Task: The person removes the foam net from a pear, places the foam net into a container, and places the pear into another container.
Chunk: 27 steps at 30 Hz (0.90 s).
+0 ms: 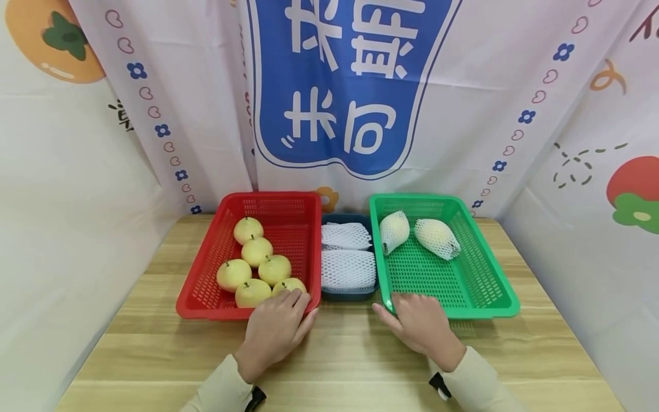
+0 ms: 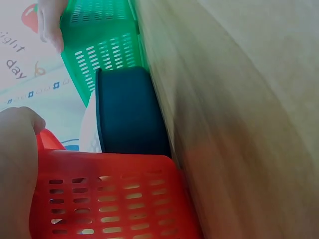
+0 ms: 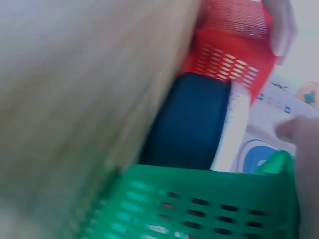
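Note:
A red plastic basket (image 1: 206, 309) on the left holds several yellow pears (image 1: 233, 274), bunched toward its left and near sides. My left hand (image 1: 275, 326) grips the near right corner of its rim, fingers over the edge beside the closest pear. On the right stands a green plastic basket (image 1: 489, 312) with two pears in white foam net sleeves, one pear (image 1: 395, 232) against the left wall and another pear (image 1: 436, 238) beside it. Its near left corner is gripped by my right hand (image 1: 424, 327). In the left wrist view, the red basket's wall hides most of the contents.
Between the baskets sits a dark blue bin (image 1: 350, 296) with white foam net sleeves (image 1: 348, 269) stacked inside. Everything rests on a wood-grain table (image 1: 334, 355). A printed cloth (image 1: 206, 114) hangs behind, with more cloth at both sides.

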Tool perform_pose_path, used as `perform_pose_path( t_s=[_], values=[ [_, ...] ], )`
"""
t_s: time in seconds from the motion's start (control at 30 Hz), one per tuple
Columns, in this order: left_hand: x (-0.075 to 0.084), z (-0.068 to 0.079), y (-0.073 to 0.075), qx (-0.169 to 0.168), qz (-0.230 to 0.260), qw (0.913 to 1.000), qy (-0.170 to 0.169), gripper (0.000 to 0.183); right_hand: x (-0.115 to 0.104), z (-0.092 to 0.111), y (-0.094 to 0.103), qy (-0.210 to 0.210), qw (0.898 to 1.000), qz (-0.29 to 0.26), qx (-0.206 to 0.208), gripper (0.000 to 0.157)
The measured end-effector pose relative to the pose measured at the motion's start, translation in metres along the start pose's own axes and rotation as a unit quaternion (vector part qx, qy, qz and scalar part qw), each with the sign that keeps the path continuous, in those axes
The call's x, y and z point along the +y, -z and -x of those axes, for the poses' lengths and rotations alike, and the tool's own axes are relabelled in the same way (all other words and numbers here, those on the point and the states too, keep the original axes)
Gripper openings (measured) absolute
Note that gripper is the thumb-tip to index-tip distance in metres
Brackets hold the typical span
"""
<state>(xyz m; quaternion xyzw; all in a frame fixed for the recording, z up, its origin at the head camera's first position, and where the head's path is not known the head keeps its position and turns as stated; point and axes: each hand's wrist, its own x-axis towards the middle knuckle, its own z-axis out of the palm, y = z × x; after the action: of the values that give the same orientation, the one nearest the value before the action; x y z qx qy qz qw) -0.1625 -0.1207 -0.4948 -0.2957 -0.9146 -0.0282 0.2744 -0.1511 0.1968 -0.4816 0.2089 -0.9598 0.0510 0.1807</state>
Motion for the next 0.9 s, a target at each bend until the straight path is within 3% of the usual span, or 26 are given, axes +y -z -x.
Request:
perform_pose_path(
  t_s=[0.07,0.13,0.2,0.27,0.33,0.4,0.43,0.5,0.67,0.8,0.9],
  values=[
    [-0.001,0.001,0.001,-0.002,0.001,1.0,0.001,0.027,0.001,-0.003,0.009,-0.01,0.996,-0.057,-0.064,0.053],
    [-0.002,0.002,0.002,-0.004,0.0,1.0,0.001,0.026,0.003,-0.006,0.021,-0.02,0.984,-0.116,-0.134,0.049],
    [-0.002,0.003,0.002,-0.007,-0.002,1.0,0.002,0.027,0.007,-0.011,0.032,-0.021,0.964,-0.17,-0.204,0.048],
    [-0.002,0.004,0.003,-0.01,-0.004,0.9999,0.001,0.027,0.012,-0.017,0.044,-0.02,0.938,-0.218,-0.27,0.047],
    [-0.002,0.005,0.002,-0.013,-0.006,0.9999,-0.002,0.027,0.018,-0.023,0.059,-0.025,0.913,-0.251,-0.32,0.05],
    [-0.002,0.005,0.002,-0.015,-0.007,0.9999,-0.005,0.028,0.025,-0.03,0.074,-0.032,0.898,-0.263,-0.352,0.057],
    [-0.001,0.005,0.003,-0.015,-0.007,0.9998,-0.007,0.027,0.029,-0.035,0.082,-0.035,0.897,-0.257,-0.358,0.061],
    [-0.001,0.004,0.003,-0.017,-0.009,0.9998,-0.008,0.028,0.037,-0.045,0.098,-0.038,0.904,-0.233,-0.356,0.068],
    [-0.002,0.002,0.004,-0.019,-0.01,0.9998,-0.006,0.028,0.064,-0.076,0.127,-0.035,0.937,-0.163,-0.307,0.072],
    [-0.003,0.002,0.005,-0.009,-0.008,0.9999,-0.009,0.028,0.087,-0.095,0.131,-0.047,0.956,-0.131,-0.258,0.07],
    [-0.003,0.001,0.004,-0.001,-0.007,0.9998,-0.016,0.027,0.103,-0.104,0.123,-0.066,0.962,-0.111,-0.241,0.069]
  ],
)
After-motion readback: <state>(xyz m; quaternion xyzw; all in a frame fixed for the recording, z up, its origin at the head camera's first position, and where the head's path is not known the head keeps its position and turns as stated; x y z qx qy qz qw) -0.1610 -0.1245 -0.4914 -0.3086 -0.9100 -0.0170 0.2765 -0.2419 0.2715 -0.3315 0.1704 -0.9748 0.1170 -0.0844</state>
